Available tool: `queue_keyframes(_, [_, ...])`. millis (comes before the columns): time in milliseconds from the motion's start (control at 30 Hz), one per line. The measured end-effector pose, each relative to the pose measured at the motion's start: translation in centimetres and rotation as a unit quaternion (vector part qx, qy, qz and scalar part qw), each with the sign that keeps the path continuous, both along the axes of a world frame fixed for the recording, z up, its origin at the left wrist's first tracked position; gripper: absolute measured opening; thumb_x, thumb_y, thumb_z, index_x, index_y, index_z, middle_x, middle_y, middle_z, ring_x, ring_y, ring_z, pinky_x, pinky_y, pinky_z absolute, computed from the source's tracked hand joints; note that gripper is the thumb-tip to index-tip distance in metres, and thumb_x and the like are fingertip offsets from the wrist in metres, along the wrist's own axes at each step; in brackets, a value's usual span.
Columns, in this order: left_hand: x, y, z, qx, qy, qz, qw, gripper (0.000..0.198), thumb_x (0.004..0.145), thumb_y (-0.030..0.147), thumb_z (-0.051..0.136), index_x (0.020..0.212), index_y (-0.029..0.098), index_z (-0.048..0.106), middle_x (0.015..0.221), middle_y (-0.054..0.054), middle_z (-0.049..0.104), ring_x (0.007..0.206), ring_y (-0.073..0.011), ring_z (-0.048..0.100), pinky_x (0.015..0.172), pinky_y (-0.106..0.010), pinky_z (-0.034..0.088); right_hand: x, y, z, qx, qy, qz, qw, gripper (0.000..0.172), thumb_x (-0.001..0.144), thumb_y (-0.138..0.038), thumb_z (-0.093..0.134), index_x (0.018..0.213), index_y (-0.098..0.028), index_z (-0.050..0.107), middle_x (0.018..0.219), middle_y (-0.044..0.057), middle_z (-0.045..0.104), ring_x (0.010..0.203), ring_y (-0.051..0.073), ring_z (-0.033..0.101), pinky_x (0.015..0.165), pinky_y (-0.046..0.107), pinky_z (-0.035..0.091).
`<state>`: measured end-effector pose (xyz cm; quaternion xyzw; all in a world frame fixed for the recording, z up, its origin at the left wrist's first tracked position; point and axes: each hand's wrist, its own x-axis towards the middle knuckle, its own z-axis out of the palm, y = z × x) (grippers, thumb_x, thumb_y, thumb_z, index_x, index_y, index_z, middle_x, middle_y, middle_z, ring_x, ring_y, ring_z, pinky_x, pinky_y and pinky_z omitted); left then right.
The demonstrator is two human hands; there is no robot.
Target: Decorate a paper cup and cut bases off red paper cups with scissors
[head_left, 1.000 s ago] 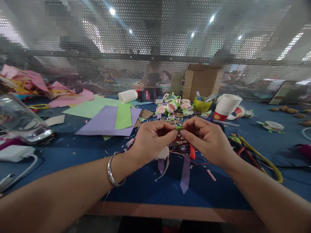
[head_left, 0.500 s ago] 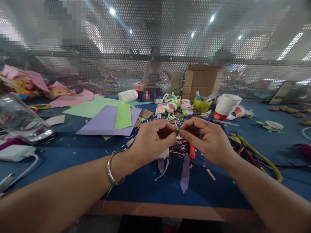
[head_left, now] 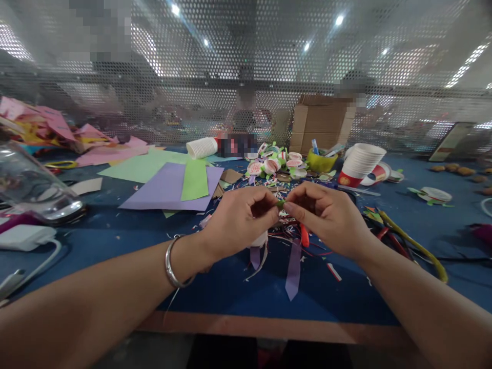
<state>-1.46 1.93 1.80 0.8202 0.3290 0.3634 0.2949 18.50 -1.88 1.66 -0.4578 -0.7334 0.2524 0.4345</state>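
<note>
Pinching a small green piece (mostly hidden) between them, left hand, right hand opposite

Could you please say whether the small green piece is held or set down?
Held: the left hand and right hand pinch the green piece.

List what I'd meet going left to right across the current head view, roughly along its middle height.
Clear container, purple sheet, left hand, small green piece between the hands, right hand, round white paper piece with green tabs.
</note>
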Motion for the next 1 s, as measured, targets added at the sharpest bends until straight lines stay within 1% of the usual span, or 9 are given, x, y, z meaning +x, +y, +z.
queue_keyframes(100, [0.0, 0.0, 0.0, 0.022, 0.012, 0.000, 1.000, 0.006, 0.083, 0.017, 0.063, 0.077, 0.015, 0.065, 0.067, 0.002, 0.065, 0.059, -0.0086, 0.056, 0.055, -0.022, 0.041, 0.0, 0.0, -0.2, -0.002, 0.002, 0.011, 1.000, 0.015, 0.095, -0.034, 0.065, 0.090, -0.020, 0.064, 0.076, -0.002, 0.058, 0.064, 0.010, 0.050, 0.055, 0.025, 0.039])
queue_keyframes(233, [0.0, 0.2, -0.4, -0.022, -0.031, -0.031, 0.999, 0.009, 0.088, 0.022, 0.060, 0.086, 0.016, 0.067, 0.075, 0.000, 0.069, 0.066, -0.0102, 0.061, 0.060, -0.023, 0.046, 0.0, 0.0, -0.1, -0.003, 0.016, 0.018, 1.000, 0.014, 0.095, -0.032, 0.064, 0.089, -0.020, 0.063, 0.073, -0.003, 0.056, 0.060, 0.010, 0.047, 0.052, 0.024, 0.038])
queue_keyframes(367, [0.0, 0.5, -0.6, -0.053, -0.031, -0.057, 0.996, 0.008, 0.087, 0.019, 0.060, 0.085, 0.017, 0.067, 0.072, 0.001, 0.069, 0.065, -0.0102, 0.061, 0.061, -0.022, 0.047, 0.1, -0.1, 0.0, -0.006, 0.009, 0.019, 1.000, 0.013, 0.094, -0.030, 0.064, 0.088, -0.019, 0.062, 0.073, -0.003, 0.055, 0.061, 0.010, 0.047, 0.053, 0.023, 0.038])
queue_keyframes(467, [0.1, 0.6, -0.8, -0.100, -0.050, -0.074, 0.991, 0.006, 0.087, 0.019, 0.062, 0.084, 0.018, 0.066, 0.073, 0.000, 0.070, 0.065, -0.0106, 0.063, 0.061, -0.022, 0.049, 0.1, -0.1, 0.1, -0.014, -0.005, 0.022, 1.000, 0.012, 0.095, -0.029, 0.063, 0.087, -0.020, 0.062, 0.073, -0.003, 0.053, 0.060, 0.009, 0.044, 0.051, 0.023, 0.036])
queue_keyframes(600, [0.3, 0.6, -1.2, -0.206, -0.133, -0.088, 0.965, 0.010, 0.088, 0.028, 0.066, 0.088, 0.018, 0.065, 0.076, -0.002, 0.073, 0.070, -0.0130, 0.070, 0.067, -0.026, 0.057, 0.1, 0.1, 0.2, -0.012, -0.007, 0.012, 1.000, 0.013, 0.094, -0.029, 0.062, 0.084, -0.020, 0.061, 0.070, -0.003, 0.052, 0.058, 0.009, 0.044, 0.050, 0.023, 0.035])
queue_keyframes(733, [0.3, 0.7, -0.9, -0.215, -0.126, -0.084, 0.965, 0.012, 0.087, 0.029, 0.068, 0.085, 0.018, 0.064, 0.073, -0.003, 0.073, 0.067, -0.0130, 0.069, 0.063, -0.025, 0.056, 0.0, 0.4, 0.3, -0.029, -0.007, 0.017, 0.999, 0.015, 0.095, -0.032, 0.061, 0.085, -0.020, 0.061, 0.065, -0.005, 0.051, 0.051, 0.008, 0.043, 0.047, 0.023, 0.034])
queue_keyframes(800, [0.1, 0.8, -0.5, -0.206, -0.129, -0.064, 0.968, 0.012, 0.086, 0.028, 0.068, 0.084, 0.017, 0.064, 0.071, -0.002, 0.072, 0.064, -0.0117, 0.068, 0.061, -0.023, 0.054, 0.2, 0.6, 0.4, -0.031, -0.044, 0.006, 0.999, 0.019, 0.097, -0.036, 0.058, 0.087, -0.020, 0.060, 0.065, -0.005, 0.054, 0.051, 0.009, 0.045, 0.047, 0.023, 0.036])
queue_keyframes(867, [-0.1, 1.1, -0.3, -0.219, -0.154, -0.041, 0.963, 0.013, 0.086, 0.029, 0.069, 0.085, 0.017, 0.063, 0.073, -0.002, 0.071, 0.066, -0.0118, 0.068, 0.061, -0.023, 0.054, 0.5, 0.8, 0.3, -0.014, -0.120, -0.011, 0.993, 0.020, 0.099, -0.036, 0.054, 0.090, -0.020, 0.061, 0.071, -0.002, 0.059, 0.056, 0.011, 0.051, 0.051, 0.024, 0.041])
queue_keyframes(1000, [-0.6, 1.9, -0.2, -0.267, -0.191, -0.005, 0.945, 0.018, 0.085, 0.035, 0.069, 0.091, 0.018, 0.064, 0.088, -0.006, 0.073, 0.083, -0.0173, 0.073, 0.061, -0.024, 0.056, 1.1, 1.4, -0.2, 0.017, -0.255, -0.005, 0.967, 0.008, 0.093, -0.021, 0.057, 0.092, -0.019, 0.064, 0.085, 0.004, 0.065, 0.072, 0.017, 0.058, 0.065, 0.030, 0.046])
